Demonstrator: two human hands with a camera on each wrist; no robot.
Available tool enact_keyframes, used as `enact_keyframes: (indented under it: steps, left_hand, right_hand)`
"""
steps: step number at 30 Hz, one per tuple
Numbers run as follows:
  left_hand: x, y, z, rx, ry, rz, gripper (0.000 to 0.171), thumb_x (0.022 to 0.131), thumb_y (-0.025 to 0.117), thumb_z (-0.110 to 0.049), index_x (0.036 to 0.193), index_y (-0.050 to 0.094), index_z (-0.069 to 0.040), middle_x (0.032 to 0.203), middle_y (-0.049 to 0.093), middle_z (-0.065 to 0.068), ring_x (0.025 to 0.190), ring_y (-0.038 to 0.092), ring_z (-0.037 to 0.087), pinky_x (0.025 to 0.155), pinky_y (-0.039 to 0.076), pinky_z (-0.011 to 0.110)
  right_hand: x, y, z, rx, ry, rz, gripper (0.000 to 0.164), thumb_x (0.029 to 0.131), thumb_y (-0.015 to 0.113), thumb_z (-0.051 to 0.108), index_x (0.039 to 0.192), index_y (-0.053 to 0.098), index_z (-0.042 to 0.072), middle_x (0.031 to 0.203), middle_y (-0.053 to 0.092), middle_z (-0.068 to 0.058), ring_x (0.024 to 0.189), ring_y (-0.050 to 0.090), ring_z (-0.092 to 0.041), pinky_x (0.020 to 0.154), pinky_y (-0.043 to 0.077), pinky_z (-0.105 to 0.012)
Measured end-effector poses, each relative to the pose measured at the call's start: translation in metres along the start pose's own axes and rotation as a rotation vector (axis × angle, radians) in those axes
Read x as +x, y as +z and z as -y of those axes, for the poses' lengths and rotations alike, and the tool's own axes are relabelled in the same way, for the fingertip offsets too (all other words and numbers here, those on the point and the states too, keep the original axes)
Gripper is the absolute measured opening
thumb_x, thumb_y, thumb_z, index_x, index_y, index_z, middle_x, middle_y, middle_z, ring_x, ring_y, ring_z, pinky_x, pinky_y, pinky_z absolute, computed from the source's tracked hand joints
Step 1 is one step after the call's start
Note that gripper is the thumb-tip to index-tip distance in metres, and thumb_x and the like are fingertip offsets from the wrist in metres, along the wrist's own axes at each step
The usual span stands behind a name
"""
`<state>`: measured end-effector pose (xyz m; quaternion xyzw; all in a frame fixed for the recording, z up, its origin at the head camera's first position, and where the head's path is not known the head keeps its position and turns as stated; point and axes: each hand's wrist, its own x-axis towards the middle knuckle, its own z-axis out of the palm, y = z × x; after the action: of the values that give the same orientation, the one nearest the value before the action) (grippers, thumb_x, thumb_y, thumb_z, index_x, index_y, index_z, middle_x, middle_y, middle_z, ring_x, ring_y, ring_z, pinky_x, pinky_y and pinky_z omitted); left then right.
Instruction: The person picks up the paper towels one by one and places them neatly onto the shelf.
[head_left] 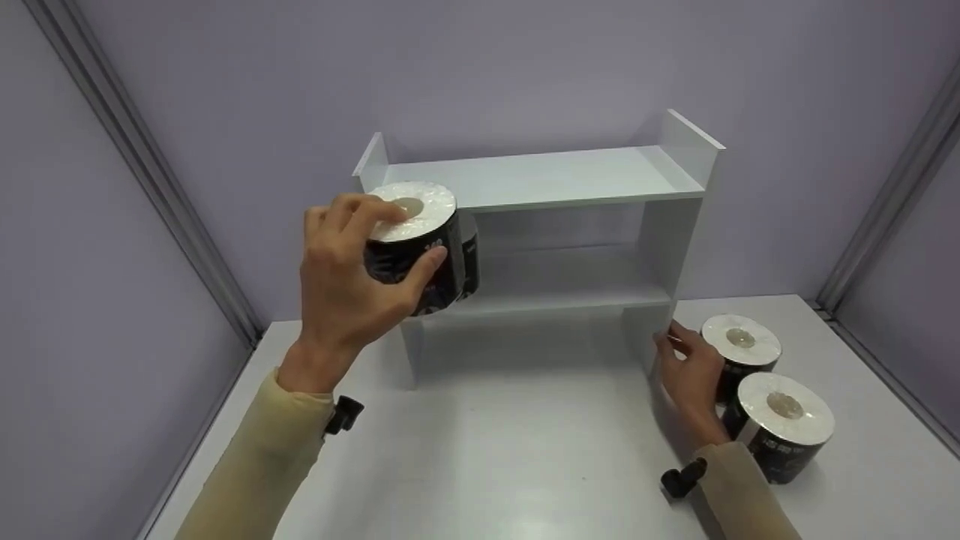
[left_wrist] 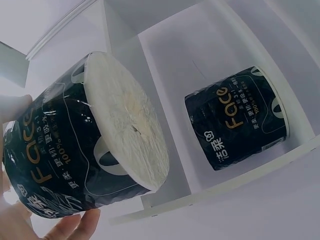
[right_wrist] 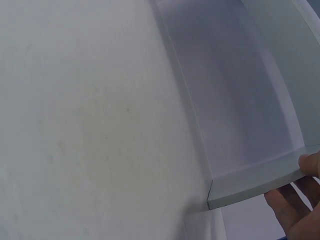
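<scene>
My left hand (head_left: 337,277) grips a wrapped toilet paper roll (head_left: 442,214) with a black label, fingers over its white top and thumb on its side. The roll is lifted in front of the left part of a white shelf unit (head_left: 555,178). Behind it, a second toilet paper roll (left_wrist: 237,120) stands on the middle shelf, mostly hidden in the head view. Low on the right, my right hand (head_left: 690,375) pinches the front edge of the unit's side panel (right_wrist: 260,184), thumb on one face and fingers on the other.
Two more toilet paper rolls, a rear one (head_left: 759,349) and a front one (head_left: 787,457), stand on the white table (head_left: 510,457) right of the unit, close beside my right hand. Pale walls (head_left: 525,67) rise behind and on both sides.
</scene>
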<state>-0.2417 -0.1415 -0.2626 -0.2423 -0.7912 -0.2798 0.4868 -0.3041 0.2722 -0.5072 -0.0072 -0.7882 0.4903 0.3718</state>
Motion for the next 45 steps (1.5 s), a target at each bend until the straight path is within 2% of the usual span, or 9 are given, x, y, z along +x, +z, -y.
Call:
enact_keyframes:
  steps: [5,12,21,29,38,45]
  left_hand:
    - [0.005,0.0,-0.002,-0.007,-0.006,-0.008,0.046,0.085,0.088,-0.047,0.109,0.074,-0.012,0.111,0.071,0.009,0.1,0.053,0.034,0.086,0.04,0.038]
    - [0.011,-0.003,-0.003,-0.011,0.001,-0.024,0.046,0.085,0.088,-0.049,0.109,0.074,-0.011,0.111,0.071,0.01,0.099,0.053,0.033,0.086,0.039,0.038]
    - [0.02,-0.007,-0.005,-0.01,-0.017,-0.017,0.047,0.085,0.087,-0.05,0.108,0.073,-0.012,0.113,0.071,0.009,0.1,0.051,0.033,0.085,0.039,0.038]
    - [0.029,-0.003,-0.005,-0.025,-0.001,-0.042,0.047,0.085,0.086,-0.051,0.108,0.072,-0.012,0.112,0.072,0.01,0.101,0.055,0.032,0.089,0.037,0.038]
    - [0.033,0.0,-0.005,-0.008,-0.006,-0.039,0.048,0.085,0.086,-0.051,0.108,0.072,-0.012,0.112,0.071,0.009,0.101,0.053,0.033,0.087,0.039,0.038]
    - [0.038,0.002,-0.004,-0.014,0.006,-0.047,0.048,0.086,0.085,-0.052,0.109,0.072,-0.011,0.113,0.071,0.01,0.102,0.055,0.032,0.089,0.039,0.038]
  right_hand:
    - [0.0,0.0,-0.001,0.002,-0.005,-0.007,0.029,0.097,0.074,-0.004,0.126,0.073,-0.009,0.113,0.075,-0.032,0.103,0.075,-0.052,0.079,0.046,0.003]
    - [0.0,-0.001,0.0,-0.018,0.042,0.01,0.031,0.098,0.074,-0.001,0.129,0.073,-0.005,0.118,0.076,-0.029,0.106,0.075,-0.048,0.078,0.045,0.003]
    - [0.001,-0.002,-0.001,-0.001,0.004,0.005,0.03,0.098,0.073,-0.003,0.127,0.072,-0.01,0.113,0.075,-0.032,0.105,0.075,-0.051,0.081,0.044,0.003]
    - [0.002,-0.003,0.0,-0.008,0.068,0.035,0.032,0.1,0.073,0.001,0.131,0.071,-0.006,0.12,0.074,-0.031,0.112,0.073,-0.05,0.08,0.045,0.004]
    - [0.0,-0.001,0.001,-0.018,0.046,0.027,0.032,0.099,0.074,-0.001,0.13,0.071,-0.008,0.119,0.074,-0.032,0.108,0.074,-0.05,0.081,0.043,0.005]
    - [-0.001,0.001,0.001,0.011,0.066,0.022,0.032,0.098,0.073,-0.002,0.129,0.071,-0.008,0.119,0.074,-0.031,0.108,0.074,-0.05,0.081,0.045,0.004]
